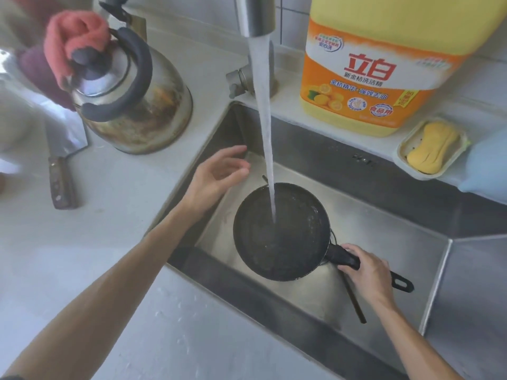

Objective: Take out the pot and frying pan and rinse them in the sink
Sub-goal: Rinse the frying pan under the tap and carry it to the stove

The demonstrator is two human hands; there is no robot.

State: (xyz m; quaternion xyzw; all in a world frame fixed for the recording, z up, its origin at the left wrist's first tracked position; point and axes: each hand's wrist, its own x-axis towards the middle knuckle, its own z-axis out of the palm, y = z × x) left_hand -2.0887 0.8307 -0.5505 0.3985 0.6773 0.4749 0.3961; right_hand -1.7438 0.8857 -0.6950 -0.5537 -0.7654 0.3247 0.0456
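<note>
A black frying pan [279, 237] sits level in the steel sink [384, 215]. Water pours from the tap [255, 15] in a thick stream into the pan's middle. My right hand [365, 272] is closed around the pan's black handle at the lower right. Left of the stream and above the pan's rim hovers my left hand [216, 174], fingers spread and holding nothing. No pot shows in the sink.
A stained steel kettle [131, 100] with a pink cloth on its lid stands on the counter at left, beside a cleaver [61, 165]. A yellow detergent jug [384, 64] and a soap dish [430, 148] line the back ledge. A dark stick [354, 300] lies in the sink.
</note>
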